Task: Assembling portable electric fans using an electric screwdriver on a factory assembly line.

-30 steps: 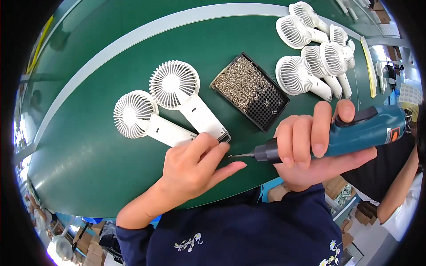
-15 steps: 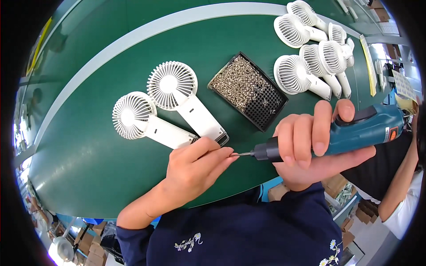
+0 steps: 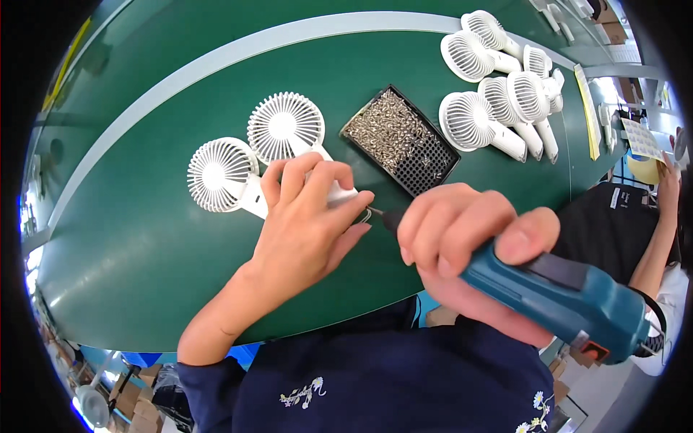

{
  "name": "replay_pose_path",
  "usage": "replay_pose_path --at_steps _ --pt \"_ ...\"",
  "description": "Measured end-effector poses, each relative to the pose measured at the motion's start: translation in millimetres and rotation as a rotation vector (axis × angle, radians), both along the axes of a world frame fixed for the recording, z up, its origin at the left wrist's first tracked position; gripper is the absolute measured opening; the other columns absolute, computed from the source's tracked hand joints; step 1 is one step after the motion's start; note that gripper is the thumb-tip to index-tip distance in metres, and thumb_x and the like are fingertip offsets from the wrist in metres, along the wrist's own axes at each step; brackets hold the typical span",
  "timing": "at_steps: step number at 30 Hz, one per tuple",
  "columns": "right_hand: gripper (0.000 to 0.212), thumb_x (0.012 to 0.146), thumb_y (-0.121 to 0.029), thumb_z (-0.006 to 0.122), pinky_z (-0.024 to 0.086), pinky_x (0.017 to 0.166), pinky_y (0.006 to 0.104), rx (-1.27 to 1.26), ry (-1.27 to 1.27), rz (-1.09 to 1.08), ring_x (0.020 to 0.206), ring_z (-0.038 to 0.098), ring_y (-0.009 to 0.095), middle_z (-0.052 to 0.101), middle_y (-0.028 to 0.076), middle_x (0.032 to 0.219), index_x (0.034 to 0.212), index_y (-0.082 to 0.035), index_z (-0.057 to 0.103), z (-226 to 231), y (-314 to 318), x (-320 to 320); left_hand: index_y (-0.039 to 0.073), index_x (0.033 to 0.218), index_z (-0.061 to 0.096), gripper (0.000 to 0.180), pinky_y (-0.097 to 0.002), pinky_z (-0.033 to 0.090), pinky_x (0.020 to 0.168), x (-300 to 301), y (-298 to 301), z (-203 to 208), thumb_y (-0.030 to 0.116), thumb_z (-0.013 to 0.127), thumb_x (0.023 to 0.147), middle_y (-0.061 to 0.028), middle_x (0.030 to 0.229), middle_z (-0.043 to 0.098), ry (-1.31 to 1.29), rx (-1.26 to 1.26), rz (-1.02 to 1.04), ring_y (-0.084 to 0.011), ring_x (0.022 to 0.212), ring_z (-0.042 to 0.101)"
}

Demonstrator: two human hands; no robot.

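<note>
My left hand point(image 3: 299, 209) is closed over the handle of a white handheld fan point(image 3: 286, 126), its thumb and index finger near the handle's bottom end. A second white handheld fan point(image 3: 219, 173) lies just left of it, its handle partly under my hand. My right hand point(image 3: 458, 238) grips a teal electric screwdriver point(image 3: 556, 292), tilted so its bit points up-left. The bit's tip meets the end of the fan handle beside my left fingertips. Whether a screw is on the tip is too small to tell.
A black perforated tray point(image 3: 419, 177) with many small silver screws point(image 3: 390, 126) lies beyond my right hand. Several more white fans point(image 3: 469, 119) are grouped at the far right of the green table point(image 3: 144, 274). A co-worker's arm point(image 3: 653, 238) shows at the right edge.
My left hand has gone from pinching at the bit's tip to holding the fan's handle. The screwdriver has swung from nearly level to tilted, its tip now at the handle end.
</note>
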State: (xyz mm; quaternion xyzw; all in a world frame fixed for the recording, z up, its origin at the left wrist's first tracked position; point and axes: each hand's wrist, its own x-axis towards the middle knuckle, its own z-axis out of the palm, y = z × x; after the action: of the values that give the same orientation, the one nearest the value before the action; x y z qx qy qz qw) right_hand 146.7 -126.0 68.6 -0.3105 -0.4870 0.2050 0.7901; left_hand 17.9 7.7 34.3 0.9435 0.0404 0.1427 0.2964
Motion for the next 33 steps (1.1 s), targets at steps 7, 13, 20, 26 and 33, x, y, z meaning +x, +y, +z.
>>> replay_pose_path --at_steps 7,13,20,26,33 --pt "0.027 0.096 -0.017 0.065 0.047 0.059 0.0364 -0.078 0.146 0.079 0.065 0.055 0.025 0.059 0.017 0.086 0.116 -0.001 0.056 0.9 3.5 -12.9 0.010 0.095 0.072 0.021 -0.0481 0.030 0.104 -6.1 0.0 -5.3 0.015 0.078 0.075 -0.0028 0.112 0.052 -0.014 0.015 0.003 -0.0256 0.119 0.046" --pt "0.024 0.093 -0.007 0.065 0.049 0.061 0.0359 -0.157 0.140 0.148 0.069 0.057 0.025 0.060 0.016 0.086 0.115 -0.002 0.057 0.8 5.5 -9.4 0.010 0.093 0.072 0.018 -0.0483 0.031 0.102 -8.0 1.4 -6.3 0.013 0.076 0.076 -0.0030 0.110 0.053 -0.019 -0.021 0.022 -0.0239 0.118 0.048" --pt "0.033 0.093 -0.022 0.070 0.048 0.060 0.0329 -0.136 0.039 0.169 0.070 0.058 0.022 0.060 0.015 0.086 0.115 -0.002 0.055 -5.4 7.2 -7.7 0.011 0.102 0.069 0.029 -0.0455 0.033 0.102 -7.2 1.7 -5.2 0.019 0.078 0.076 -0.0045 0.116 0.053 0.000 0.035 0.015 -0.0252 0.120 0.046" --pt "0.078 0.083 -0.075 0.061 0.044 0.053 0.0336 -0.033 -0.025 -0.008 0.055 0.051 0.017 0.054 0.006 0.083 0.126 -0.012 0.050 18.6 -18.1 34.5 0.019 0.136 0.057 0.070 -0.0518 0.023 0.116 -16.6 30.3 3.4 0.046 0.076 0.074 -0.0060 0.152 0.043 0.159 0.300 -0.054 -0.0323 0.142 0.034" --pt "0.091 0.079 -0.090 0.042 0.039 0.046 0.0297 -0.013 0.046 -0.311 0.048 0.046 0.012 0.052 0.002 0.079 0.128 -0.013 0.051 -20.5 -28.3 79.0 0.014 0.146 0.048 0.086 -0.0589 0.013 0.120 -2.4 12.1 3.9 0.056 0.072 0.075 -0.0174 0.155 0.037 0.238 0.335 -0.039 -0.0340 0.148 0.028"
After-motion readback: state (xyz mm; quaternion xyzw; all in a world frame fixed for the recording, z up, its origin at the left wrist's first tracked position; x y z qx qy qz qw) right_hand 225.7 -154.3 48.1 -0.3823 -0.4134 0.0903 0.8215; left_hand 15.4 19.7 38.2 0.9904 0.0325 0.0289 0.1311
